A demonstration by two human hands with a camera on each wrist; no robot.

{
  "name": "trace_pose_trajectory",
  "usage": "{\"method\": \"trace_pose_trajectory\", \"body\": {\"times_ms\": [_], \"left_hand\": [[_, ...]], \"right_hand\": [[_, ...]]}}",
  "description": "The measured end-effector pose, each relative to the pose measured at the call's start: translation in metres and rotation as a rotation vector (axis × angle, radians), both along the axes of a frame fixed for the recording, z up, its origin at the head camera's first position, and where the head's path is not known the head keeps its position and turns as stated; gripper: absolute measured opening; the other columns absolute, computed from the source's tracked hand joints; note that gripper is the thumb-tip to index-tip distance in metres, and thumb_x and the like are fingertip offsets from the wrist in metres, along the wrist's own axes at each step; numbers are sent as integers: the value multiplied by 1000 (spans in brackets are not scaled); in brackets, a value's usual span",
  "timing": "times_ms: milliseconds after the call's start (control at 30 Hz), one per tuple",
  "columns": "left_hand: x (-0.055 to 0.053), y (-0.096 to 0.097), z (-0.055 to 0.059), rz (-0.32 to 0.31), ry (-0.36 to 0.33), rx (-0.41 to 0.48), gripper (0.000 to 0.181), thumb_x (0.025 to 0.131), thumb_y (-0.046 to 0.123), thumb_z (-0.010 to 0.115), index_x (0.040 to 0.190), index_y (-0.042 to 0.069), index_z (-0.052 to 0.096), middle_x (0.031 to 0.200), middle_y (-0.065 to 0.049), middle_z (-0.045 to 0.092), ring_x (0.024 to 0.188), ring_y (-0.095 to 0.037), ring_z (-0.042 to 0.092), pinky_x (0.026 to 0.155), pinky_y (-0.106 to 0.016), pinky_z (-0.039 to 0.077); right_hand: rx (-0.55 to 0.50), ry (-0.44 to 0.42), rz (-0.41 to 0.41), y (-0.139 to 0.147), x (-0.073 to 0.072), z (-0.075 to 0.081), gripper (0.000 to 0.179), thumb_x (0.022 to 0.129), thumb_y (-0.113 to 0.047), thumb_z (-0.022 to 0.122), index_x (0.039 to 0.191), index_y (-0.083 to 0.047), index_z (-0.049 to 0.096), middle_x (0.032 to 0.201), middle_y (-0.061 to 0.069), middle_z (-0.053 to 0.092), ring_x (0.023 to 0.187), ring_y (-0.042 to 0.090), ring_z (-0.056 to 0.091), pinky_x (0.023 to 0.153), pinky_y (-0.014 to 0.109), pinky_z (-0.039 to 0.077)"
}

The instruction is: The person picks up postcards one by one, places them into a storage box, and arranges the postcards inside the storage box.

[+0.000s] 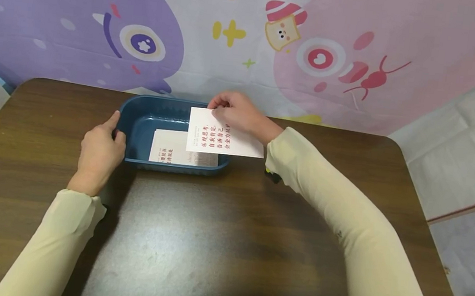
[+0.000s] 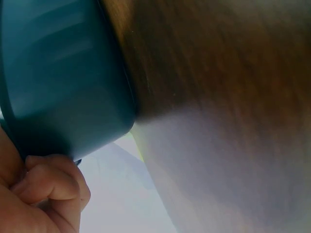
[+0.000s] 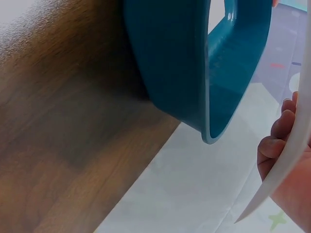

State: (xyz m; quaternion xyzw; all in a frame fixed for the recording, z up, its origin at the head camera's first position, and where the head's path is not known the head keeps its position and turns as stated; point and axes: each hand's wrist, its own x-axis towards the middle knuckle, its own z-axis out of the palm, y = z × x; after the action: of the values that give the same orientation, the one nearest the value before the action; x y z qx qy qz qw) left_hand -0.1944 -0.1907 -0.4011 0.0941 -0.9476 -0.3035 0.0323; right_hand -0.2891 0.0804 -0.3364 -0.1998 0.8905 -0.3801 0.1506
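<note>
A dark blue plastic tub (image 1: 134, 129) stands near the back edge of the table. My left hand (image 1: 102, 152) grips its left end, and curled fingers (image 2: 56, 182) show against the tub's wall in the left wrist view. Over the tub's right end, my right hand (image 1: 241, 115) pinches a white card (image 1: 225, 141) printed with red Chinese characters, thumb and fingers at its top edge. The card bends slightly in the right wrist view and hides part of the tub. Inside the tub lie more printed white cards (image 1: 167, 145).
The brown wooden table (image 1: 191, 240) reaches forward under both forearms. Behind it hangs a cloth (image 1: 237, 70) with purple and pink cartoon figures. A small black and yellow object (image 1: 272, 175) shows beneath the right sleeve (image 1: 324, 197).
</note>
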Motion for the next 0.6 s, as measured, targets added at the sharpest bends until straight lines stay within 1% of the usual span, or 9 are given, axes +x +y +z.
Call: {"method": "trace_pose_trajectory", "body": {"times_ms": [67,267,433,600], "left_hand": [[0,0,0,0,3,-4,53,94,15,36,146,5,30,134,-32,45,70,-32,44,57,-36,34],[0,0,0,2,-5,1,53,94,15,36,146,7,29,129,-34,49,65,-30,42,53,-34,33],[-1,-1,-1,4,-18,6,53,95,16,35,147,8,28,135,-31,45,68,-30,43,55,-34,33],[-1,-1,-1,8,-25,8,53,95,16,35,147,9,28,134,-31,46,66,-30,42,54,-34,33]], "right_hand": [[-9,-8,2,-1,0,1,18,91,-13,51,103,-7,64,90,5,59,79,16,50,70,24,39],[-7,7,22,-5,0,1,19,90,-11,50,102,-6,64,89,5,59,77,16,50,69,23,38],[-8,2,26,-7,0,0,19,90,-12,50,102,-7,64,90,5,60,76,16,50,69,24,39],[1,8,23,-11,-1,-1,18,90,-12,50,101,-8,64,89,4,60,78,15,50,70,23,38]]}}
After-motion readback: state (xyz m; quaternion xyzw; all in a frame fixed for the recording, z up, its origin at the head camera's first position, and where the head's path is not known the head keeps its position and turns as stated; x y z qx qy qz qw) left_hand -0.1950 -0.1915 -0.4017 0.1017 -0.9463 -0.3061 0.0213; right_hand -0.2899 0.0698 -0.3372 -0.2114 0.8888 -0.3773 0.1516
